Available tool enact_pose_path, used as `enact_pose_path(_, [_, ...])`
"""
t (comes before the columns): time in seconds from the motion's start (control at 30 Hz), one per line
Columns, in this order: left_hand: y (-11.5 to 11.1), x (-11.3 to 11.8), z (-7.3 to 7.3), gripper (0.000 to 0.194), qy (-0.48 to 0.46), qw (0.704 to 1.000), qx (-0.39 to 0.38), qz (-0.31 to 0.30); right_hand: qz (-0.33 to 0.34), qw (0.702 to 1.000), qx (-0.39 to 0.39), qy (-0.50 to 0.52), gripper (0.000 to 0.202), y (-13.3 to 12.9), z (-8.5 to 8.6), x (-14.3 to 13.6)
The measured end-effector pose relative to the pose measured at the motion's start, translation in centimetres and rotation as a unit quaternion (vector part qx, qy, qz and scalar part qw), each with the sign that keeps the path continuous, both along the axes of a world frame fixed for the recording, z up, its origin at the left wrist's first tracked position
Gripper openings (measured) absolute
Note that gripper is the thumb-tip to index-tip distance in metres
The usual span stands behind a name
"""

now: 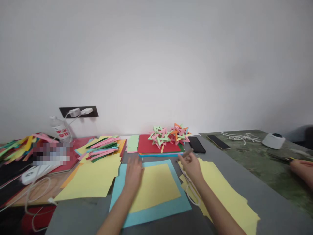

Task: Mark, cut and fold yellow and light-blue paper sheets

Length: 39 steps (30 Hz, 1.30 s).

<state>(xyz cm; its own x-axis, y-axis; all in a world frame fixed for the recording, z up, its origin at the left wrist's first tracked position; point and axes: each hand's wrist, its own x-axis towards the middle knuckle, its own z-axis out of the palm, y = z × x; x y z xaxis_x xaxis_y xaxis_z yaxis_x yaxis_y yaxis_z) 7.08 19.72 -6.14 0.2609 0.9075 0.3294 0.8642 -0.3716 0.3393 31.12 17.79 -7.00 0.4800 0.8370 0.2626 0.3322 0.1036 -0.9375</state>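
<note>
My left hand (133, 174) lies flat with fingers stretched over the left edge of a yellow paper sheet (158, 187), which rests on a larger light blue sheet (156, 217). To the right, my right hand (192, 164) is closed round a slim, dark pen (187, 152), slightly blurred. Below that hand, scissors with white handles (193, 195) lie partly hidden by my wrist. They rest beside a spread stack of yellow sheets (220, 189), which my right forearm crosses.
Two folded paper stars (160, 137) sit on red paper (144, 143) at the back, beside a black phone (197, 145). Colored strips (105, 148) lie on papers at left, near cables and a bottle (60, 129). Another person's hand (302, 169) holds dark scissors (280, 158) at right.
</note>
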Motion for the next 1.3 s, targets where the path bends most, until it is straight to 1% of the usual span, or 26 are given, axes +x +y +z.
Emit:
enact_pose_path(0.07, [-1.7, 2.2, -2.0, 0.040, 0.022, 0.999, -0.010, -0.031, 0.039, 0.989, 0.018, 0.144, 0.032, 1.0, -0.4, -2.9])
enact_pose_path(0.1, [-2.5, 3.1, -2.9, 0.048, 0.061, 0.997, -0.018, -0.048, 0.055, 0.979, 0.015, 0.195, 0.033, 1.5, -0.8, -4.2])
enact_pose_path(0.13, [-3.2, 3.7, -3.8, 0.054, 0.096, 0.993, -0.029, -0.056, 0.056, 0.970, 0.013, 0.235, 0.034, 1.9, -1.3, -5.4])
enact_pose_path(0.2, [-3.9, 4.3, -5.1, 0.058, 0.123, 0.991, -0.040, -0.046, 0.061, 0.961, 0.013, 0.271, 0.034, 2.5, -2.5, -7.3])
enact_pose_path(0.27, [-4.0, 4.2, -5.7, 0.061, 0.123, 0.991, -0.037, -0.024, 0.064, 0.963, 0.023, 0.262, 0.033, 2.9, -3.5, -8.6])
enact_pose_path(0.4, [-3.6, 3.6, -5.8, 0.070, 0.114, 0.992, -0.030, 0.040, 0.074, 0.970, 0.020, 0.232, 0.033, 3.0, -4.4, -9.3])
enact_pose_path(0.5, [-3.6, 3.7, -5.9, 0.074, 0.112, 0.991, -0.033, 0.067, 0.089, 0.973, 0.005, 0.213, 0.031, 3.0, -4.5, -9.2])
enact_pose_path(0.6, [-3.8, 3.9, -6.0, 0.075, 0.108, 0.990, -0.027, 0.087, 0.075, 0.978, -0.003, 0.196, 0.030, 3.0, -4.7, -9.3])
enact_pose_path(0.7, [-4.2, 4.0, -5.7, 0.072, 0.108, 0.991, -0.019, 0.079, 0.037, 0.983, 0.011, 0.178, 0.029, 3.0, -4.8, -9.6])
enact_pose_path(0.77, [-4.4, 4.2, -5.3, 0.069, 0.110, 0.990, -0.023, 0.080, 0.032, 0.985, 0.013, 0.171, 0.027, 2.9, -4.7, -9.8])
enact_pose_path(0.93, [-4.7, 4.5, -4.5, 0.070, 0.108, 0.990, -0.024, 0.087, 0.090, 0.988, 0.006, 0.124, 0.022, 2.6, -4.5, -10.2])
enact_pose_path(1.0, [-4.7, 4.5, -4.5, 0.071, 0.105, 0.991, -0.024, 0.085, 0.100, 0.990, 0.006, 0.102, 0.023, 2.5, -4.5, -10.3])
enact_pose_path(1.1, [-4.7, 4.4, -4.7, 0.070, 0.104, 0.991, -0.020, 0.082, 0.095, 0.992, 0.005, 0.083, 0.024, 2.4, -4.7, -10.3])
enact_pose_path(1.3, [-4.7, 4.3, -5.1, 0.070, 0.097, 0.992, -0.016, 0.083, 0.088, 0.992, 0.013, 0.092, 0.019, 2.1, -4.8, -10.0])
